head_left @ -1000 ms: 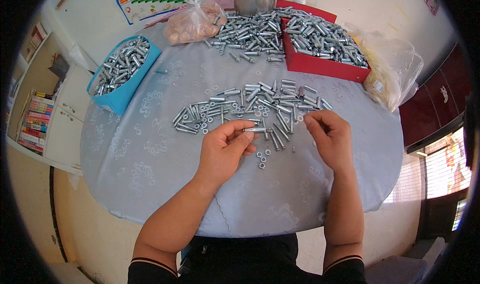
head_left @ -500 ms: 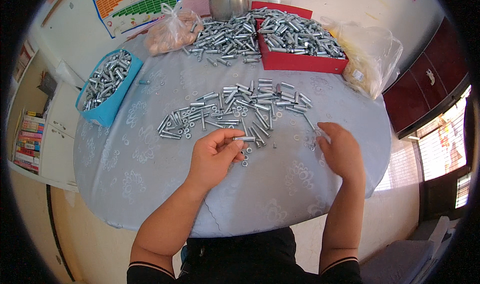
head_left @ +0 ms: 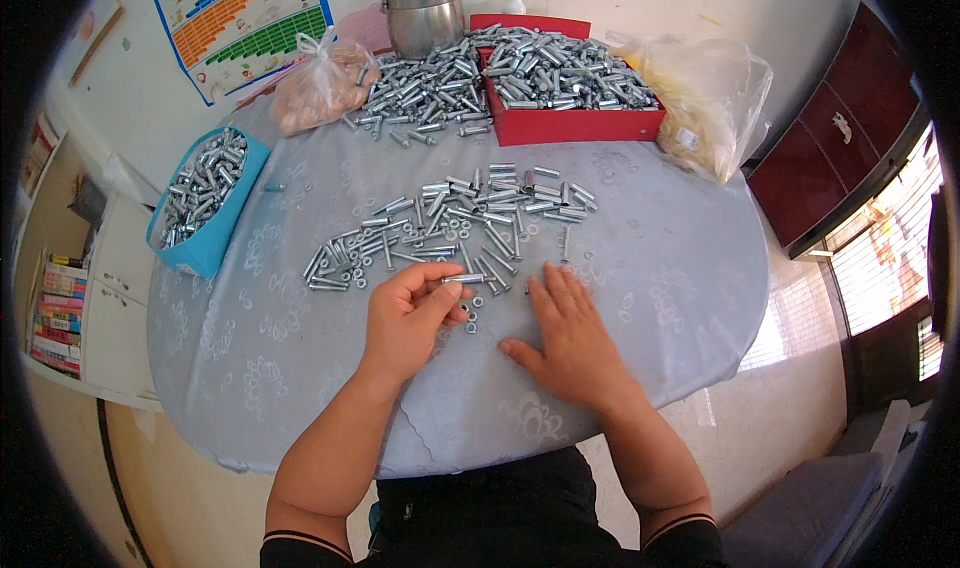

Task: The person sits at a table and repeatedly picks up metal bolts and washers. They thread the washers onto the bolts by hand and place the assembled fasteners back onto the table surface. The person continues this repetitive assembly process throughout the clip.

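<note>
My left hand pinches a silvery bolt between thumb and fingers, level above the near edge of the pile. Flat on the cloth to its right lies my right hand, fingers stretched out and thumb apart, holding nothing. Several loose bolts and metal sleeves spread beyond both hands. Hex nuts sit beside my left fingertips, and more nuts are mixed into the pile. One single bolt lies just past my right fingertips.
A blue container of bolts stands at left. At the back are a red box heaped with bolts, a loose heap, a bag of brownish things, a clear bag and a steel pot.
My right hand has moved left and flattened onto the cloth. The single bolt near it has shifted left and turned. My left hand keeps its bolt. The whole view has shifted slightly.
</note>
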### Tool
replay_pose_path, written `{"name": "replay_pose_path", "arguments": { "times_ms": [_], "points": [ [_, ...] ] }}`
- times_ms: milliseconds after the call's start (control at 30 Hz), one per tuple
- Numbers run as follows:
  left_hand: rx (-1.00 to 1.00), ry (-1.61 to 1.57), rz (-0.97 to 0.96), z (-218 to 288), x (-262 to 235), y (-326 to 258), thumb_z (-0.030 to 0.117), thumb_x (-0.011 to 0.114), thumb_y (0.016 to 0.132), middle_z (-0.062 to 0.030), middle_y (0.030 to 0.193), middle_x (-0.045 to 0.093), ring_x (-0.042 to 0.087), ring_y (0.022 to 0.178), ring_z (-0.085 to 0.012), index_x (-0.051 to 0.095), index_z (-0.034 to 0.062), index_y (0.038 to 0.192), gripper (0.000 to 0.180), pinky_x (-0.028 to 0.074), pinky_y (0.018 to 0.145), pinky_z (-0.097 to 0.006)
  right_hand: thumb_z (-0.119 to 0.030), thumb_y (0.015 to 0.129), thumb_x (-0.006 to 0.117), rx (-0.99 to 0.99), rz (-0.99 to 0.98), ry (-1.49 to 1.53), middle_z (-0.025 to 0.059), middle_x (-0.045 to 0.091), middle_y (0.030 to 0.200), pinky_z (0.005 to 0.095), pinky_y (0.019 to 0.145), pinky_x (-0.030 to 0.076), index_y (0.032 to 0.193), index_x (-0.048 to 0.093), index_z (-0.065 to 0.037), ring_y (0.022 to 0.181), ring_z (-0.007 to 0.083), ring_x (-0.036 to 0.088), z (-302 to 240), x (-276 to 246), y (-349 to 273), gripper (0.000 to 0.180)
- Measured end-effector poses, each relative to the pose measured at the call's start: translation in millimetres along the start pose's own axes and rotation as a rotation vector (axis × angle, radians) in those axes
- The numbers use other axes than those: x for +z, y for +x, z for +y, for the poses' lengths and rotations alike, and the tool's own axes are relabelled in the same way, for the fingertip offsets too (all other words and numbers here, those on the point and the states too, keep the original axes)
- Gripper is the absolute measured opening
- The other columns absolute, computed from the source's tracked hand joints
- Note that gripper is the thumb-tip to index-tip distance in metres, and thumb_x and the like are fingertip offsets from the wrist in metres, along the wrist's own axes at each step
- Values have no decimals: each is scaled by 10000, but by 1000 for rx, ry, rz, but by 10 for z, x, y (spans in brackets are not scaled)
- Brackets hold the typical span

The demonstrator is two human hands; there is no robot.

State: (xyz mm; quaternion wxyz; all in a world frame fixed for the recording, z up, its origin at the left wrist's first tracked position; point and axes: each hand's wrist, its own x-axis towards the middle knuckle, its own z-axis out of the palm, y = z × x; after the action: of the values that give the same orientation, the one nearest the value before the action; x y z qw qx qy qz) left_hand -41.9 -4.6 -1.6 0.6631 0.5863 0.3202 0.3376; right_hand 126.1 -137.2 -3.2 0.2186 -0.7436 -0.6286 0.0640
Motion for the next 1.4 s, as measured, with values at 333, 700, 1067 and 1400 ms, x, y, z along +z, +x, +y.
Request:
{"name": "replay_pose_path", "arguments": {
  "times_ms": [333, 700, 1067, 1400],
  "points": [
    [40, -2, 28, 37, -27, 1, 58, 597, 912, -97, 898, 695, 639, 682, -122, 634, -1, 1107, 207, 533, 614, -253, -388, 893, 596, 129, 33, -61, 310, 341, 1440, 479, 1142, 221, 1349, 406, 100, 1373, 428, 291, 400, -178, 177, 695],
    [44, -14, 40, 11, -44, 3, 63, 600, 911, -93, 895, 693, 636, 682, -123, 636, 3, 1113, 214, 536, 619, -257, -334, 904, 602, -84, -50, 291, 291, 330, 1448, 460, 1134, 231, 1370, 370, 89, 1375, 412, 287, -163, 26, -47, 671],
    [6, -8, 3, 3, -61, 13, 74, 577, 930, -104, 946, 700, 651, 705, -121, 627, 1, 1129, 218, 545, 628, -255, -119, 789, 680, 120, 130, 151, 116, 620, 905, 393, 741, 499, 927, 705, -80, 832, 302, 615, 402, -234, 241, 145],
    [-69, -67, -106, -6, -38, -2, 61, 555, 940, -106, 960, 689, 650, 735, -129, 609, -4, 1140, 217, 546, 658, -260, -111, 776, 684, 135, 23, 173, 132, 609, 891, 412, 744, 491, 866, 626, -48, 840, 348, 598, 408, -257, 325, 124]
  ]
}}
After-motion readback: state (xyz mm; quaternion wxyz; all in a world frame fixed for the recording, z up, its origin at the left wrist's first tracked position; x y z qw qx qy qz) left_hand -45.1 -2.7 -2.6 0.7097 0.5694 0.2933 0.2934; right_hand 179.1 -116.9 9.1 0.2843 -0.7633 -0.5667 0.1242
